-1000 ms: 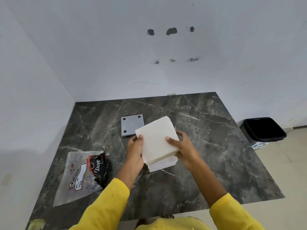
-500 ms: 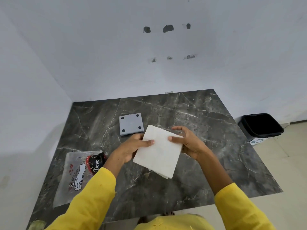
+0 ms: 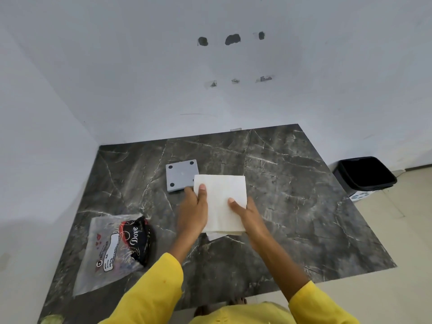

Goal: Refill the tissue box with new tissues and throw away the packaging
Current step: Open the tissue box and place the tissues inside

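A white stack of tissues point(image 3: 221, 202) sits over the middle of the dark marble table point(image 3: 292, 206). My left hand point(image 3: 192, 212) grips its left edge, thumb on top. My right hand point(image 3: 249, 212) grips its right edge, thumb on top. A white corner of the tissue box point(image 3: 214, 236) peeks out below the stack; the rest of the box is hidden. The grey square lid point(image 3: 181, 175), with dark dots at its corners, lies flat just behind the stack. The clear plastic tissue packaging point(image 3: 114, 249) lies crumpled at the table's left front.
A black waste bin point(image 3: 364, 175) stands on the floor to the right of the table. White walls close the table in at the back and the left. Tiled floor lies to the right and front.
The tissue stack has swung from tilted to lying level and moved a little away from me. Both hands kept hold of it, and it now covers the white box.
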